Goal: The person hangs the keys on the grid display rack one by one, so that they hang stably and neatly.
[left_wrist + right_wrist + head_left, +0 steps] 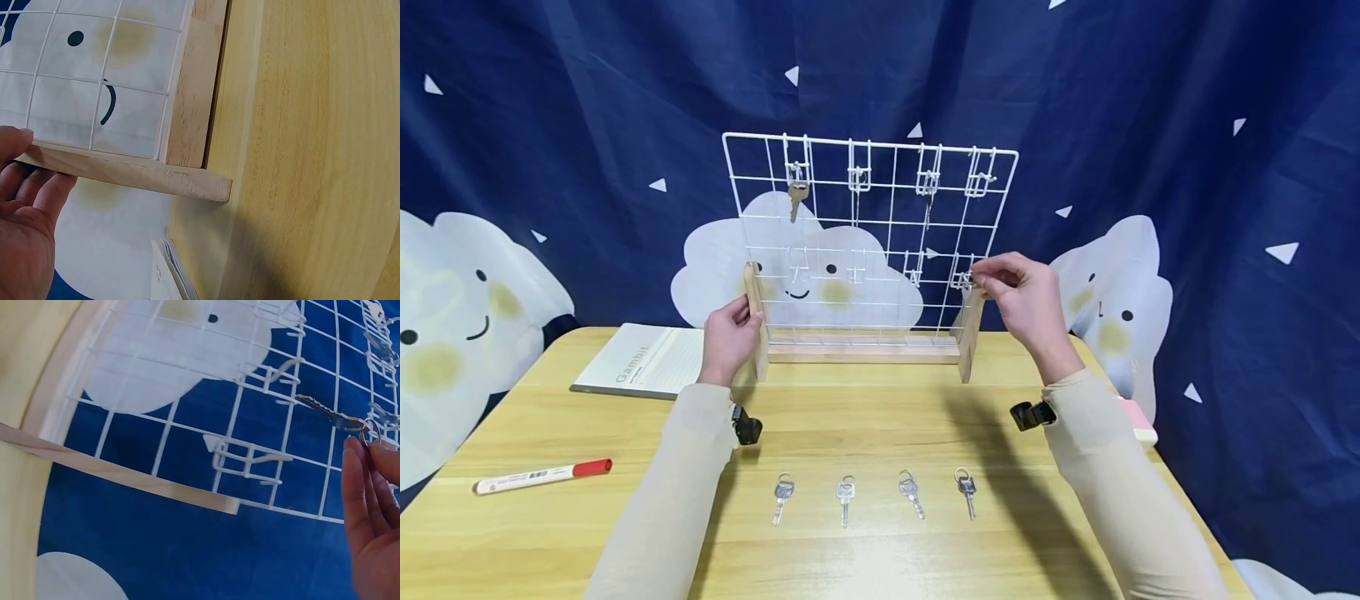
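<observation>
A white wire grid rack [870,348] with a wooden base stands at the back of the table. My left hand [730,337] grips its left wooden post [125,170], thumb on one side and fingers on the other. My right hand [1026,304] is by the rack's lower right hook [961,277]. Between thumb and fingertips it pinches the ring of a metal key [331,415], which is hard to make out in the head view. A brass-coloured key [797,198] hangs on the upper left hook, and a key seen edge-on [928,210] hangs from another upper hook.
Several keys with rings lie in a row on the table, among them a silver key [783,498] and a dark-headed key [967,492]. To the left are a notebook [647,358] and a red-capped marker [542,477]. A pink-and-white object [1138,421] sits at the right edge.
</observation>
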`<state>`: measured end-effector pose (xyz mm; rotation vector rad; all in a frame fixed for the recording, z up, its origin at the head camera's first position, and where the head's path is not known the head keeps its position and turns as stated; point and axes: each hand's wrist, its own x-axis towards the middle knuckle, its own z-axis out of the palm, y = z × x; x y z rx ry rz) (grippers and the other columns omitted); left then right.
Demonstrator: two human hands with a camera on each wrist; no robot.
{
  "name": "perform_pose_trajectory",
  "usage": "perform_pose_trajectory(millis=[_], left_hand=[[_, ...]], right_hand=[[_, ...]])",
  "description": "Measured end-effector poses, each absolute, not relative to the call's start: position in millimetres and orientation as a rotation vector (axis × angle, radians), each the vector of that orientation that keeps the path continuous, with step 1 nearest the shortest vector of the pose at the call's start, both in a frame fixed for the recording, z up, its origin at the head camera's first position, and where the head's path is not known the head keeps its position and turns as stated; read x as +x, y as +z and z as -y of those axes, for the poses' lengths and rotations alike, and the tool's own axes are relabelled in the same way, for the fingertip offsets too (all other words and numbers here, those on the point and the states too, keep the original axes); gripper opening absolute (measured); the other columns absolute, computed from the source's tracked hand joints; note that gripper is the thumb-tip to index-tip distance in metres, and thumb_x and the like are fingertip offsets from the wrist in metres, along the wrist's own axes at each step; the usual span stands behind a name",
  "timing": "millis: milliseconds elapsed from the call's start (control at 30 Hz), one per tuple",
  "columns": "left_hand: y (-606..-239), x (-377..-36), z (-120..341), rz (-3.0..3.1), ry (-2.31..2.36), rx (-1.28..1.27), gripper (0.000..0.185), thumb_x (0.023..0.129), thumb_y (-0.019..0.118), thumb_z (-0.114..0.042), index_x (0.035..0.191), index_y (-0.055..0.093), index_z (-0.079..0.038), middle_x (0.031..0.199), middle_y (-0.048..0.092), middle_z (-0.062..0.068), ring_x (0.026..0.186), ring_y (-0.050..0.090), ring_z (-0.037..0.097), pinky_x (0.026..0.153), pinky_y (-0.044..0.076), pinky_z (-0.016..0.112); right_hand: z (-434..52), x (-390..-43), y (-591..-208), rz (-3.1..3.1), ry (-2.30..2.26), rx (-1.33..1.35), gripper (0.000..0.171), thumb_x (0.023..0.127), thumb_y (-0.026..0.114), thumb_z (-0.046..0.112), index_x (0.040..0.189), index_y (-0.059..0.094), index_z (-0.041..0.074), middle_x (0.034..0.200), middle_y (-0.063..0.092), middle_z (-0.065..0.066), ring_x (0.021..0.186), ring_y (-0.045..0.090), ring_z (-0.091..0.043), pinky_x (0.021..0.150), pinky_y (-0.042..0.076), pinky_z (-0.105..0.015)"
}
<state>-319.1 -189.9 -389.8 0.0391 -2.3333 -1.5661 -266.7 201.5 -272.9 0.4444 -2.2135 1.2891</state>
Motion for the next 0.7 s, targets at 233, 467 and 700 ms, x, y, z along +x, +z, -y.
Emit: perform_pose_trajectory(millis=[233, 467, 700], left_hand=[[-389.1, -321.2, 191.1, 2.321, -1.577, 0.031, 0.047, 0.097, 0.056, -0.005, 0.141, 0.045, 0.007, 0.135, 0.053, 0.025, 0.124, 0.053, 0.029, 0.101, 0.047, 0.032], [-390.6, -322.8, 191.3, 2.312, -1.576, 0.020, 0.046, 0.097, 0.056, -0.004, 0.140, 0.046, 0.008, 0.134, 0.053, 0.026, 0.124, 0.053, 0.030, 0.101, 0.047, 0.032], [-392.1, -320.9, 191.0, 2.323, -1.564, 0.042, 0.046, 0.097, 0.057, -0.005, 0.140, 0.046, 0.008, 0.134, 0.053, 0.025, 0.123, 0.054, 0.030, 0.101, 0.047, 0.032]], right_hand=[[-198.5, -271.0, -257.7, 2.173, 1.235, 0.420, 0.011, 0.089, 0.068, -0.004, 0.096, 0.076, -0.002, 0.094, 0.070, -0.016, 0.072, 0.062, -0.007, 0.065, 0.053, -0.014], [-196.8, -277.1, -245.0, 2.124, 1.224, 0.396, 0.009, 0.089, 0.070, -0.001, 0.096, 0.076, -0.003, 0.093, 0.071, -0.015, 0.070, 0.064, -0.005, 0.066, 0.055, -0.015], [-193.0, -278.6, -229.4, 2.034, 1.302, 0.374, 0.009, 0.088, 0.070, -0.002, 0.095, 0.076, -0.002, 0.091, 0.070, -0.016, 0.069, 0.068, -0.012, 0.066, 0.059, -0.020]])
